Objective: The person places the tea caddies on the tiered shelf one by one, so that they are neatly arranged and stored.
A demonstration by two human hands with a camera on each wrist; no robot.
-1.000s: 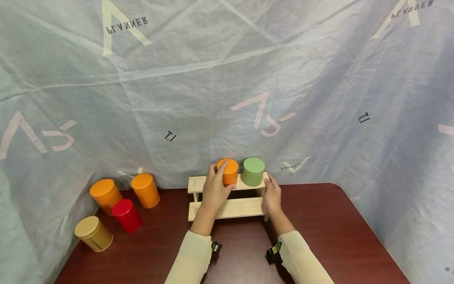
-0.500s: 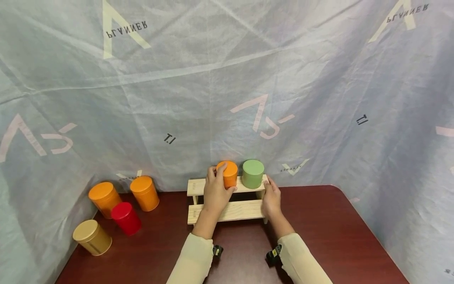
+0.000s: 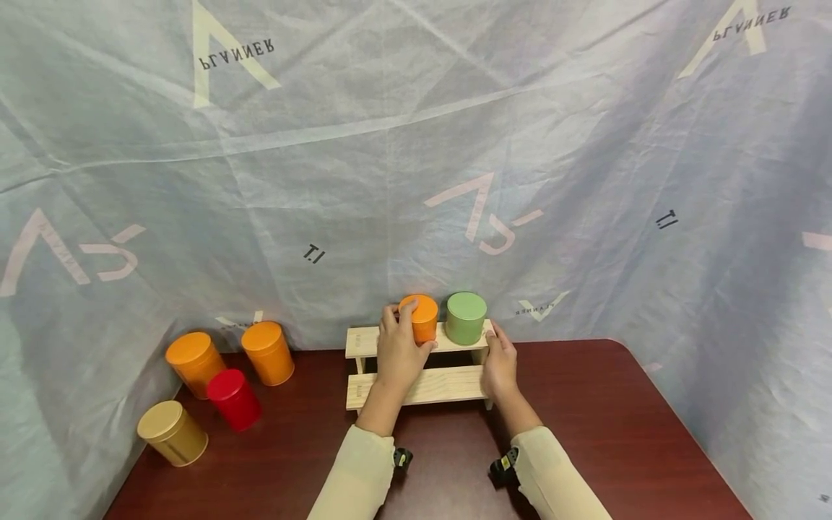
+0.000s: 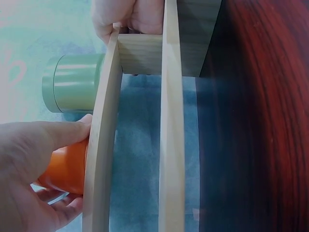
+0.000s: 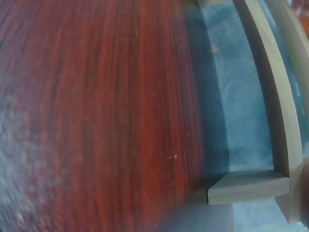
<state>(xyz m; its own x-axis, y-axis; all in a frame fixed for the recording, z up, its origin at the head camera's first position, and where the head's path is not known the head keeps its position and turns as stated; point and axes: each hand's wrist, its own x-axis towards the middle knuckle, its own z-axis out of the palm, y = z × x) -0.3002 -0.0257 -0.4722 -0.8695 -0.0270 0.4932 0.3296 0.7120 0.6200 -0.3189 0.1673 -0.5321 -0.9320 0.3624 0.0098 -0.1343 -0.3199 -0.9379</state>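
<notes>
Orange tin [image 3: 426,326] | left grip [image 3: 399,355] curled round it | right grip [image 3: 499,365] holds rack [image 3: 448,386] end | cloth [image 3: 351,180]: flipped "PLANNER"

The orange canister [image 3: 425,322] on the stand [image 3: 448,385] is finished in plain orange; the adjacent green canister [image 3: 465,321] is finished in muted green. The stand is coloured pale yellow and marked with fine wood grain. The surface [image 3: 624,419] is toned dark reddish brown, streaked with darker grain. Plain red is carried by the red canister [image 3: 234,401], metallic gold by the gold canister [image 3: 172,435]. The grey-blue cloth [image 3: 325,184] is printed with pale yellow, pink and black markings.
</notes>
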